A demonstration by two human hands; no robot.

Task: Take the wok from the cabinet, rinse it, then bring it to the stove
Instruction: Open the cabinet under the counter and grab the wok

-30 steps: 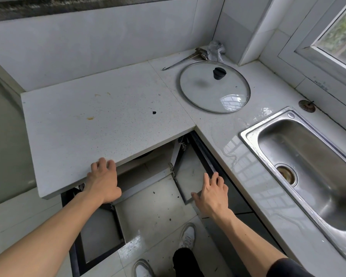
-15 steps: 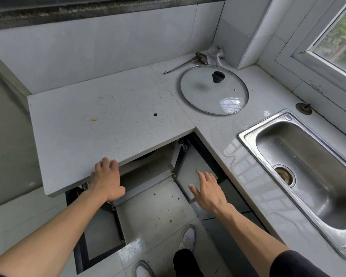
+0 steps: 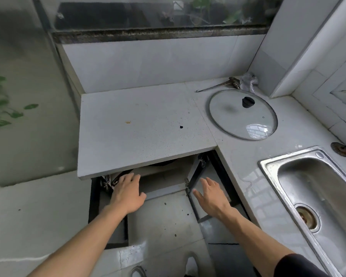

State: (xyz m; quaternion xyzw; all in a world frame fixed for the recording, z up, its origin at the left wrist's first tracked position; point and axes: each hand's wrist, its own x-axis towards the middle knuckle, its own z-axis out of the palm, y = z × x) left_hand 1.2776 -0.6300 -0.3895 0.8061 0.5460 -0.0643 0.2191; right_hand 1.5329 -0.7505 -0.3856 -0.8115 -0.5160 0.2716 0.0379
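Under the white countertop [image 3: 144, 126] the cabinet stands with both doors swung out. A dark curved rim, probably the wok [image 3: 162, 163], shows in the shadow just below the counter edge; most of it is hidden. My left hand [image 3: 127, 193] reaches into the opening at its left side, fingers relaxed and holding nothing. My right hand [image 3: 210, 193] is spread flat in front of the right cabinet door [image 3: 198, 174], fingers straight. The steel sink [image 3: 316, 188] lies at the right.
A glass lid [image 3: 243, 114] with a black knob lies on the counter at the back right, a metal utensil [image 3: 218, 86] and a crumpled cloth [image 3: 248, 80] behind it. The left door [image 3: 94, 204] hangs open. My shoes show on the tiled floor [image 3: 168, 222] below.
My left hand has left the counter edge and dropped into the cabinet opening. My right hand has moved up along the right door. The view has pulled back and tilted up.
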